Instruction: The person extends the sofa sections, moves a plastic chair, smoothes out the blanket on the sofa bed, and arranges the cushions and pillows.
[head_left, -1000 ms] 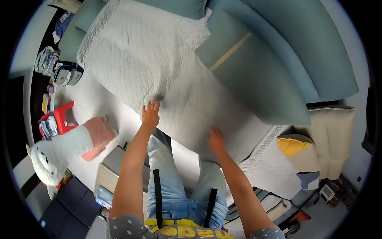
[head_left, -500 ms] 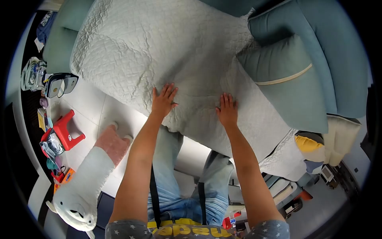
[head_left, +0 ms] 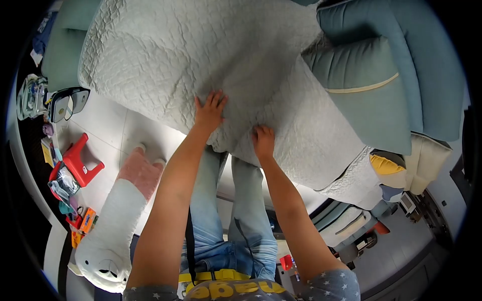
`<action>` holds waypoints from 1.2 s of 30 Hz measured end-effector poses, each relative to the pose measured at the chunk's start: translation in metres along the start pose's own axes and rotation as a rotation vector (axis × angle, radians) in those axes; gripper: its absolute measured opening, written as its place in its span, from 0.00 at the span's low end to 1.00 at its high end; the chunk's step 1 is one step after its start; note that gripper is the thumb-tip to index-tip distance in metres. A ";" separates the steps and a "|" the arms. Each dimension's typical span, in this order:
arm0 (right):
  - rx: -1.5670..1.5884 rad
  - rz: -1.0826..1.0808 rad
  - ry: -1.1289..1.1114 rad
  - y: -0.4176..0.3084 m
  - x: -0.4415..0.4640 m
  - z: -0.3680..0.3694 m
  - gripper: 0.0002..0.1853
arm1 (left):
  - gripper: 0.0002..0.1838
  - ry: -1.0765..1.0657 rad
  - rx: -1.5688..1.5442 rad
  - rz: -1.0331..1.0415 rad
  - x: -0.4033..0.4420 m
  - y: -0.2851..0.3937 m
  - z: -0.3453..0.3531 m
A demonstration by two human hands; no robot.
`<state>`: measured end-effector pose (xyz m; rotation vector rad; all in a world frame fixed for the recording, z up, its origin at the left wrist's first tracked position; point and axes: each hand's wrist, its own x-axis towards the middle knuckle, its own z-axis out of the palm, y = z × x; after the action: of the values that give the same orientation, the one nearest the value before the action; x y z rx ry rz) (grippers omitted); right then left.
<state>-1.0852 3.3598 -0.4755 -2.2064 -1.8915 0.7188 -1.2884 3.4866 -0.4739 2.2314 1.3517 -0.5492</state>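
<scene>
A pale grey quilted cover (head_left: pixel 155 65) is draped over the sofa, wrinkled in the middle and hanging over the near edge. My left hand (head_left: pixel 210 111) rests on it with fingers spread flat, holding nothing. Nearby to the right, my right hand (head_left: pixel 263 142) has its fingers curled down into the cloth close to the cover's front edge. The fingertips are partly hidden, but they look closed on a bit of the fabric. A blue-green cushion (head_left: pixel 366 95) with a cream stripe leans at the right side of the cover.
Blue-green sofa backs (head_left: pixel 432 65) stand behind the cushion. On the floor to the left are a long white and pink plush toy (head_left: pixel 120 210), a red stool (head_left: pixel 83 163) and several small items. A yellow and grey cushion (head_left: pixel 386 164) lies at the right.
My right hand has slid left, towards my left hand, and its fingers have gone from stretched out to curled. The left hand stays spread on the cover, and the cloth at right has shifted.
</scene>
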 end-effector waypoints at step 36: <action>-0.202 -0.314 -0.054 0.009 0.019 0.023 0.04 | 0.36 0.031 -0.577 -0.295 -0.136 0.189 0.120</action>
<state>-1.0856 3.3717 -0.5042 -1.9382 -2.3577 0.5589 -1.1892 3.2440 -0.4599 1.5957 1.6194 -0.1799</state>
